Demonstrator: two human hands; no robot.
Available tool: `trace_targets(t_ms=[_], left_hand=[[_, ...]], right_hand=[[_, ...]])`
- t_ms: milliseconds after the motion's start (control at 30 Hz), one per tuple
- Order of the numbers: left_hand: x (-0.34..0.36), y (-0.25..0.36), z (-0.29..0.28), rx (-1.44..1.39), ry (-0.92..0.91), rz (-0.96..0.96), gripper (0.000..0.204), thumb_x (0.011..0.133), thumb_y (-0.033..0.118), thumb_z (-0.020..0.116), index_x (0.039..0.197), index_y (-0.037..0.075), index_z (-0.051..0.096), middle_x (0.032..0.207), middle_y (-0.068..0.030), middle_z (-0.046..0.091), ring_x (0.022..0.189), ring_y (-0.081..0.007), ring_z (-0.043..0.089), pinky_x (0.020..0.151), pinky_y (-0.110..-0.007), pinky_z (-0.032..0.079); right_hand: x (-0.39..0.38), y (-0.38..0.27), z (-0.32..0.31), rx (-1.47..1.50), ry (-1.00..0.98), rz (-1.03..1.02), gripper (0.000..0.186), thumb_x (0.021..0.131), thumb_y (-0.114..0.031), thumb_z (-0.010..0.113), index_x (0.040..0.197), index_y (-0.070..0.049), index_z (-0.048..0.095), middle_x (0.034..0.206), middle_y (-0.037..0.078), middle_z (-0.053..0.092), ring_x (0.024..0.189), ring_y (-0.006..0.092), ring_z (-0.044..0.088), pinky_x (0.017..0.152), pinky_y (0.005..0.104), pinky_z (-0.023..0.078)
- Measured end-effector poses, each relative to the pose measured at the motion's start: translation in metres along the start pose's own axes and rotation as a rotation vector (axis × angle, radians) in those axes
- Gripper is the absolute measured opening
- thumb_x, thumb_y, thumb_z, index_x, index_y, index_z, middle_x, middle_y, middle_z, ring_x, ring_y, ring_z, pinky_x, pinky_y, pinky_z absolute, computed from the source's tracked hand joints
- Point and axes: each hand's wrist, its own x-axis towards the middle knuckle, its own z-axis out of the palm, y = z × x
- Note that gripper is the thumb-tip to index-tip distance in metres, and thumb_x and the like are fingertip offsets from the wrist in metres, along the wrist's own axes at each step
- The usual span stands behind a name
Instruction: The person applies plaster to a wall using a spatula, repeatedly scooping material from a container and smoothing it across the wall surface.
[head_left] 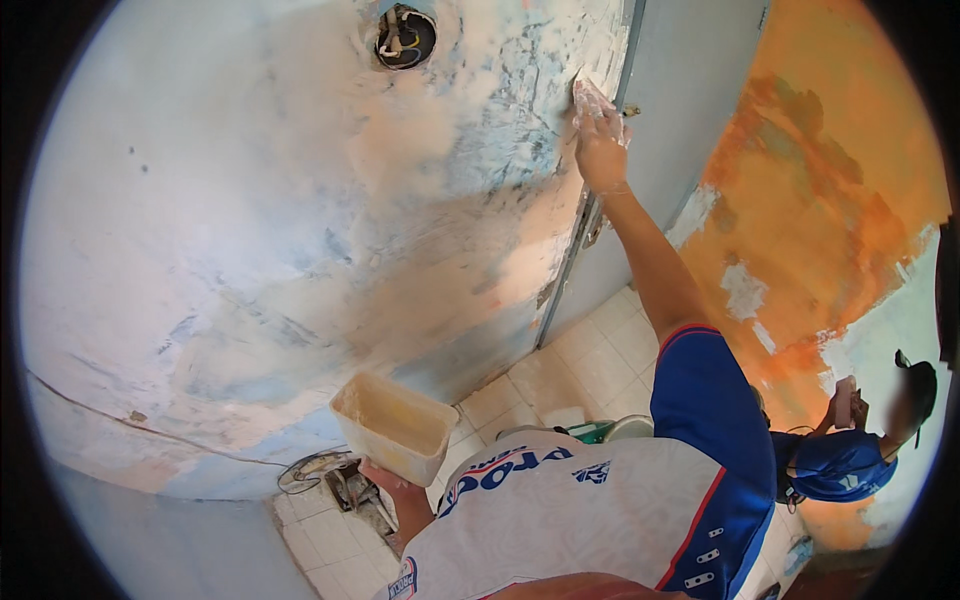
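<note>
The left hand (385,485) grips a tub (385,447) from below at its near end, fingers against the underside; the tub is tilted, its pale inside facing up. Tiles (590,360) show beyond and below it, and a thin cable (150,428) runs along the wall's foot to the left of this hand, ending in loose loops.

Far above and to the right, the right hand (602,150) is closed around a scraper (590,97) caked with white filler, its tip at the patchy wall (250,200) beside the door frame. Left of that hand, a round hole (406,40) holds wires. To its right stand a grey door (690,60) and, farther off, an orange wall (800,200); below that, a co-worker (845,465) in blue.
</note>
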Motion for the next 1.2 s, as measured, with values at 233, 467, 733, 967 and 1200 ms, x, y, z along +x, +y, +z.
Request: trace_targets(t_ms=[233,467,733,967,1200], left_hand=[[-0.004,0.005,-0.017,-0.072,0.026,0.027,0.061,0.095,0.042,0.033,0.143,0.007,0.048,0.141,-0.0126,0.054,0.127,-0.0331,0.055,0.105,-0.050,0.047],[0.002,0.005,0.003,-0.029,0.049,0.000,0.062,0.095,0.043,0.033,0.143,0.007,0.048,0.141,-0.0126,0.054,0.127,-0.0331,0.054,0.106,-0.049,0.046],[0.002,-0.003,0.028,-0.043,0.091,-0.059,0.062,0.095,0.044,0.036,0.144,0.007,0.046,0.142,-0.0130,0.053,0.130,-0.0324,0.051,0.107,-0.048,0.046],[-0.005,-0.006,0.022,-0.041,0.034,-0.039,0.060,0.096,0.043,0.036,0.141,0.005,0.049,0.137,-0.0131,0.057,0.125,-0.0326,0.056,0.105,-0.049,0.047],[-0.027,0.004,-0.004,-0.087,0.043,-0.004,0.060,0.096,0.042,0.034,0.141,0.006,0.050,0.139,-0.0124,0.056,0.125,-0.0325,0.056,0.104,-0.049,0.048]], right_hand=[[0.000,0.009,-0.010,-0.040,0.047,-0.058,0.062,0.091,-0.011,0.062,0.150,-0.026,0.050,0.144,0.000,0.056,0.128,0.0283,0.049,0.101,0.0541,0.042],[0.002,0.001,0.002,0.000,0.018,-0.040,0.060,0.093,-0.012,0.061,0.150,-0.026,0.049,0.142,0.004,0.059,0.123,0.0303,0.053,0.102,0.0538,0.041],[-0.004,-0.009,0.006,0.123,-0.069,0.093,0.066,0.092,-0.006,0.058,0.155,-0.019,0.041,0.145,0.008,0.056,0.134,0.0354,0.047,0.109,0.0560,0.034],[0.002,-0.021,-0.023,0.233,0.151,0.017,0.060,0.090,0.007,0.053,0.147,-0.011,0.051,0.118,0.012,0.069,0.118,0.0379,0.054,0.099,0.0397,0.045],[0.013,-0.015,-0.022,0.215,0.251,0.101,0.053,0.089,0.000,0.058,0.142,-0.007,0.054,0.097,0.018,0.069,0.110,0.0416,0.055,0.090,0.0460,0.048]])
